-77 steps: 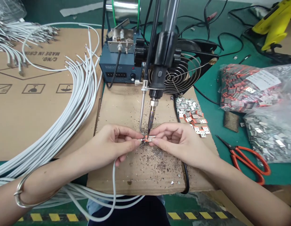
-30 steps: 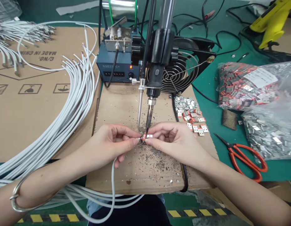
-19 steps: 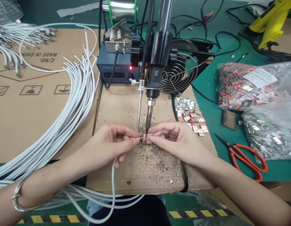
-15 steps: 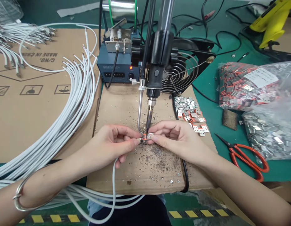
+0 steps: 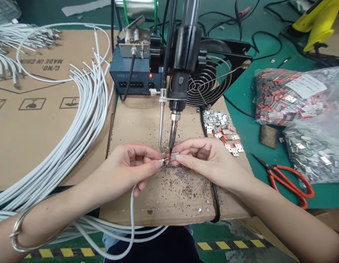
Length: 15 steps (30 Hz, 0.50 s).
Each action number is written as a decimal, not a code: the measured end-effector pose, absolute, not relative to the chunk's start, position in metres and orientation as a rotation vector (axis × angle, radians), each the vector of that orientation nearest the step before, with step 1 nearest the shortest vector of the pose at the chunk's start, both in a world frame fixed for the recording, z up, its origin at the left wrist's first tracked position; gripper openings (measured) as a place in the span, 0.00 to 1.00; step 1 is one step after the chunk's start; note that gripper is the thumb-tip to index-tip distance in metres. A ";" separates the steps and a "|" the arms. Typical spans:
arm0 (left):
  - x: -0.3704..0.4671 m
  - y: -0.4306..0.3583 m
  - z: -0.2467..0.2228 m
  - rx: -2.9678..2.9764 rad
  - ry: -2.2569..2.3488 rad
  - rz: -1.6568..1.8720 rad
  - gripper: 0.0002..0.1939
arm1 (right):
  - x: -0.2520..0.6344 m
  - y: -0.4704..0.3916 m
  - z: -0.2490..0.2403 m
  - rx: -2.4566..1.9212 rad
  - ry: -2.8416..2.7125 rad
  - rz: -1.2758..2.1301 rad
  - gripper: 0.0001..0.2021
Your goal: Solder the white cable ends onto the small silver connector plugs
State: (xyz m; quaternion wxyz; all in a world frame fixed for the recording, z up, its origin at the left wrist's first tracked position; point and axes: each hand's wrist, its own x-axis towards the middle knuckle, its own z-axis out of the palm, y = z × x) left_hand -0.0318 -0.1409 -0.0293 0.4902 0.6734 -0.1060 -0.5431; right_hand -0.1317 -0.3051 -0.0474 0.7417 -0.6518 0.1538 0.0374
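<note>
Under the tip of a mounted soldering iron [image 5: 173, 133], my two hands meet. My left hand [image 5: 138, 166] is closed in a pinch on the end of a white cable [image 5: 132, 212], whose length loops down below the hand. Between finger and thumb, my right hand [image 5: 203, 159] grips a USB connector [image 5: 174, 156] with a metal shell and a bit of orange. The cable's wire ends lie against the connector's orange end, right at the iron tip. A thin metal feed tube [image 5: 161, 128] comes down beside the tip. Fingers partly hide both pieces.
Loose USB connectors [image 5: 226, 135] and metal shells [image 5: 214, 118] lie right on the cardboard [image 5: 139, 124]. Bags of connectors [image 5: 276, 98] and shells [image 5: 309, 153], plus red-handled scissors [image 5: 291, 180], are farther right. A bundle of white cables [image 5: 87, 120] lies left; a blue soldering station [image 5: 131, 76] and fan [image 5: 204, 84] stand behind.
The view has shifted slightly. Both hands keep their grips at the iron tip; the connector appears tilted a little differently under it.
</note>
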 end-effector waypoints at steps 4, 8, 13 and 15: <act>-0.034 -0.142 -0.027 1.607 -0.273 -1.318 0.07 | -0.131 -0.305 -0.046 -1.397 0.358 0.093 0.03; -0.034 -0.143 -0.027 1.562 -0.238 -1.311 0.06 | -0.131 -0.306 -0.046 -1.388 0.360 0.108 0.04; -0.034 -0.142 -0.028 1.515 -0.212 -1.323 0.05 | -0.133 -0.308 -0.048 -1.373 0.340 0.107 0.04; -0.035 -0.142 -0.028 1.503 -0.213 -1.326 0.04 | -0.133 -0.308 -0.048 -1.361 0.324 0.113 0.04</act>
